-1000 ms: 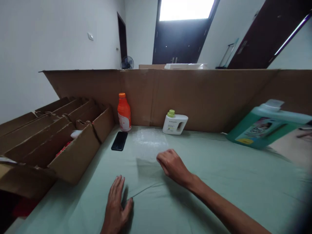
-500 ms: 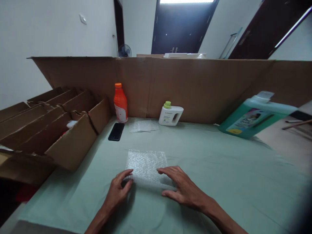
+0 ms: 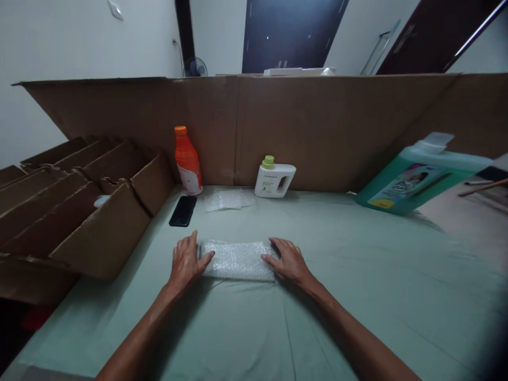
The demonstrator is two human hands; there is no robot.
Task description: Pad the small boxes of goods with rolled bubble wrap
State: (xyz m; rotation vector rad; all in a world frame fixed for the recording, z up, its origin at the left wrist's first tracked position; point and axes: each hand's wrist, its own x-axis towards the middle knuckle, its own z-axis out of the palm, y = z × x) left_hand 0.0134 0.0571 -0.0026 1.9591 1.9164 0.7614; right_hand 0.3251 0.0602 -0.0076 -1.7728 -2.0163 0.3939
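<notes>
Each grip looks flat and spread, left hand (image 3: 185,263) and right hand (image 3: 288,260) pressing folded bubble wrap (image 3: 237,260)

Home packing spot: cloth-covered table (image 3: 357,296), cardboard boxes (image 3: 79,211), detergent jug (image 3: 416,174), dark doors (image 3: 293,32) behind.
</notes>
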